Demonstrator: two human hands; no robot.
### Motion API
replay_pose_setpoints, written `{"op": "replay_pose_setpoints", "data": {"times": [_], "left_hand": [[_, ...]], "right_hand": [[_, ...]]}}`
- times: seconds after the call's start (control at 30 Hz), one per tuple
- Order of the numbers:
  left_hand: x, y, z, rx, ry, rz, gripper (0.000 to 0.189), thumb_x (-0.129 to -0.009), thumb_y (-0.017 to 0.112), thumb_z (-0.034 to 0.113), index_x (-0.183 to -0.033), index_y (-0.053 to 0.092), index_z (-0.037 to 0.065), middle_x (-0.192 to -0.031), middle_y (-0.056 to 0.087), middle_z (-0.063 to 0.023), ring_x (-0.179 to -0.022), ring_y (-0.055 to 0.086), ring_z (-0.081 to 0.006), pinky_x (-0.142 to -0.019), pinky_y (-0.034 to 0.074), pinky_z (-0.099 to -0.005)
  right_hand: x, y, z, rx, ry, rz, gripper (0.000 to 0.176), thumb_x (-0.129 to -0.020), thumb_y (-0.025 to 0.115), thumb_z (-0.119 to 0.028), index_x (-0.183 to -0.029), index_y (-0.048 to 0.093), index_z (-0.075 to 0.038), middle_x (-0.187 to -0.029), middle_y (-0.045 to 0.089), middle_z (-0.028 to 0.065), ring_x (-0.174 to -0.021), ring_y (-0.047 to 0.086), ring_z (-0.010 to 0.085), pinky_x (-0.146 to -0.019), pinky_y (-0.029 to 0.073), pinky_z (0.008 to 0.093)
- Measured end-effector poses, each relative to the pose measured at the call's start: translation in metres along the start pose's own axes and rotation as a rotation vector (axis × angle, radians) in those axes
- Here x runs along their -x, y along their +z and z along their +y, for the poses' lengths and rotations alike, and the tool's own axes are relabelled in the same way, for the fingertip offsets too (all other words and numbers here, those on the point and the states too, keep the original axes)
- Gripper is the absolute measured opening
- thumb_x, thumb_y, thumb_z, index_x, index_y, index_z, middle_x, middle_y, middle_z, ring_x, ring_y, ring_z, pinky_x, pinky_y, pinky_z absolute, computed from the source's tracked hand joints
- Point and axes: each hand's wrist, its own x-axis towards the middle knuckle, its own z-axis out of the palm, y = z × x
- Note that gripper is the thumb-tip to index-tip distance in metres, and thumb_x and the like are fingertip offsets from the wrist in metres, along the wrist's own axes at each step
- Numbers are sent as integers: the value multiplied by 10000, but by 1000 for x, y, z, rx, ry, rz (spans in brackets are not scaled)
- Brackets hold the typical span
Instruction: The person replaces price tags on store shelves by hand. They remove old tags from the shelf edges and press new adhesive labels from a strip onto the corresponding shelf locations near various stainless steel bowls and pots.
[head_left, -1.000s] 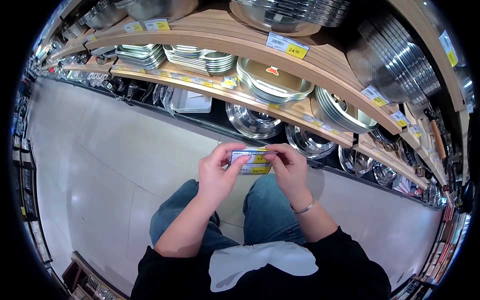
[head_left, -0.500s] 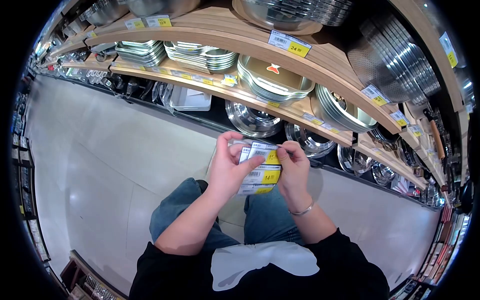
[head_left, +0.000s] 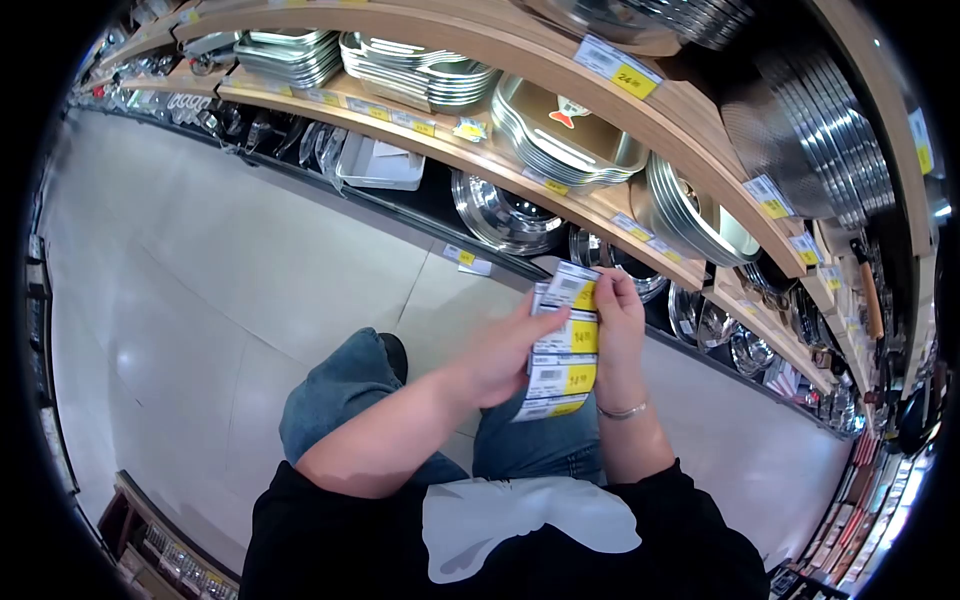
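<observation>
A strip of white-and-yellow price labels [head_left: 563, 375] hangs between my hands, several labels long, with its lower end curling over my jeans. My right hand [head_left: 622, 318] pinches the strip's upper right edge between thumb and fingers, and a bracelet circles that wrist. From the other side my left hand [head_left: 500, 358] grips the strip, its thumb lying across the upper labels. The left fingers are slightly blurred and partly hidden behind the labels. Beyond the strip, steel basins [head_left: 508, 212] sit on the bottom shelf.
Wooden shelves [head_left: 480, 150] curve across the front, carrying stacked steel trays [head_left: 420, 75], oval dishes [head_left: 570, 130] and perforated bowls [head_left: 810, 130]. A white tray [head_left: 380, 165] stands low on the left. Loose labels [head_left: 467, 260] lie by the bottom shelf edge. Pale floor tiles [head_left: 220, 270] extend left.
Both hands and the label strip have shifted right in the view. More of the strip's lower labels show now. My left hand has slid lower along the strip, and the camera has tilted slightly.
</observation>
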Motion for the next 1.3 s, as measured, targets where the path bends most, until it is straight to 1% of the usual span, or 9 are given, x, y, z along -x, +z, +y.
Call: {"op": "replay_pose_setpoints", "data": {"times": [0.37,0.43,0.57,0.7,0.8,1.0,1.03,1.17,1.3], "left_hand": [[-3,13,-27,11,-14,37,485,-796,509,164,-1207,252,192,-1061,430,-26,-966,462,-135,-736,427,-291],[-3,15,-21,42,-42,10,587,-801,495,87,-1262,132,106,-1143,377,-74,-1056,407,-178,-861,363,-331],[-3,18,-13,20,-21,20,537,-794,504,85,-1230,190,96,-1113,403,-82,-1027,435,-174,-841,386,-321],[-8,15,-10,16,81,-36,364,-783,525,85,-1098,343,96,-1059,456,-77,-956,491,-178,-758,450,-292],[-5,12,-4,-61,130,5,350,-789,504,68,-1098,370,165,-987,483,-72,-839,535,-199,-530,500,-325],[-4,-6,27,-238,229,182,364,-756,531,29,-1090,403,97,-976,513,-78,-823,549,-183,-557,507,-316],[-9,-16,36,-254,225,184,364,-756,531,29,-1090,403,97,-976,513,-78,-823,549,-183,-557,507,-316],[-36,-95,79,-933,41,433,288,-687,593,-5,-955,488,-6,-856,578,-86,-755,579,-162,-611,502,-299],[-49,-250,88,-1285,-151,690,371,-638,656,53,-965,492,-4,-867,584,-127,-763,588,-207,-644,488,-316]], "right_hand": [[22,-27,-2,84,-107,-74,113,-846,430,-109,-890,469,-12,-894,538,85,-775,505,107,-701,414,215],[21,-26,-3,115,-107,-58,125,-842,441,-121,-888,474,-10,-913,540,97,-779,509,110,-705,417,218],[14,-27,-13,261,-213,-46,144,-842,442,-137,-892,482,-9,-915,542,104,-786,519,119,-703,426,225],[2,-32,-25,105,-157,20,158,-846,429,-143,-908,485,-8,-923,546,103,-814,537,158,-729,440,268],[-9,-42,-28,-262,-183,-10,165,-842,431,-147,-948,471,-26,-919,550,98,-822,547,182,-744,451,301],[-20,-66,-25,-318,-225,-54,123,-840,434,-118,-924,475,-38,-907,548,87,-785,533,154,-701,440,269],[-22,-68,-21,-270,-253,-101,109,-839,433,-105,-909,477,-34,-900,548,88,-776,529,148,-696,436,263],[-27,-71,4,-169,-282,-144,75,-808,476,-73,-860,492,-21,-888,549,103,-791,527,155,-721,434,262],[-30,-63,33,-87,-168,-109,65,-765,527,-17,-822,503,0,-872,552,124,-807,530,163,-757,402,244]]}}
